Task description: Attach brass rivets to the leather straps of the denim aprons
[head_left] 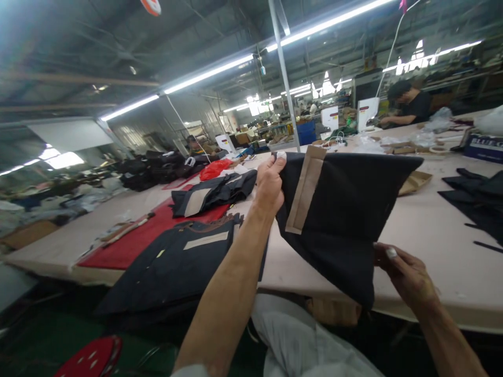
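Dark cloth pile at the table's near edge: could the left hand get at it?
Probably not: the left hand grips the raised dark panel. Freed, it likely could, as the pile lies close.

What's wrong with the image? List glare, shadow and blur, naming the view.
Head view: tube lights glare, windows burn out; head view: held cloth shows little detail, floor lies in shadow; head view: far background looks soft.

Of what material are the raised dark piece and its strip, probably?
The dark piece looks like matte fabric, since it bends softly and hardly shines. The tan strip looks dull, perhaps cloth or paper tape; its flatness fits both.
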Demonstrator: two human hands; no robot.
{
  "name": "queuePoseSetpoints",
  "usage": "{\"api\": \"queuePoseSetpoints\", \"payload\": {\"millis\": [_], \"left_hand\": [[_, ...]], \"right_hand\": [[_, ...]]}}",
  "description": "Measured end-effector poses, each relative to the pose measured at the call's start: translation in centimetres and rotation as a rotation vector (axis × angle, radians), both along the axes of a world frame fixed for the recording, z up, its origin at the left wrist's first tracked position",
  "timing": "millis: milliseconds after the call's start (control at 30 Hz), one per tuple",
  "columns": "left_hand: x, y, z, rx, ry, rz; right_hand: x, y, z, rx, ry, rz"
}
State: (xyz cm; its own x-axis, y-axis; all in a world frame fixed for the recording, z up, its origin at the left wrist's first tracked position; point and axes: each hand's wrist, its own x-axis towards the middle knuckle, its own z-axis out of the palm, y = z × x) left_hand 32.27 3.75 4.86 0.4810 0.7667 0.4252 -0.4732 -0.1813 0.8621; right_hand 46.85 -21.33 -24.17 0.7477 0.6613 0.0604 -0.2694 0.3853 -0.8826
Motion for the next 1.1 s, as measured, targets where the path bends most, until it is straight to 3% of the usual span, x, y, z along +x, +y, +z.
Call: {"api": "queuePoseSetpoints", "payload": {"millis": [167, 300, 500, 733, 900, 1100], "left_hand": [[1.0, 0.1, -4.5, -0.140, 0.010, -0.088], [-0.6, 1.5, -7.0, -0.266, 0.087, -0.093], [-5.4, 3.7, -6.2, -0.287, 0.083, -0.001], [-11.2, 1.9, -7.8, -0.483, 0.001, 0.093], [-10.3, 3.2, -7.0, -0.550, -0.042, 0.074], [-7.2, 4.8, -4.0, -0.434, -0.024, 0.060]], "right_hand": [[0.2, 3.7, 1.6, -0.090, -0.107, 0.153], [1.3, 6.5, 2.3, -0.181, -0.271, 0.072], [3.5, 8.7, 4.5, -0.128, -0.451, 0.085], [3.5, 8.2, 6.6, 0.007, -0.992, -0.115], [3.9, 9.0, 8.8, 0.027, -1.096, -0.099], [6.2, 10.1, 11.9, 0.032, -1.027, -0.114]]}}
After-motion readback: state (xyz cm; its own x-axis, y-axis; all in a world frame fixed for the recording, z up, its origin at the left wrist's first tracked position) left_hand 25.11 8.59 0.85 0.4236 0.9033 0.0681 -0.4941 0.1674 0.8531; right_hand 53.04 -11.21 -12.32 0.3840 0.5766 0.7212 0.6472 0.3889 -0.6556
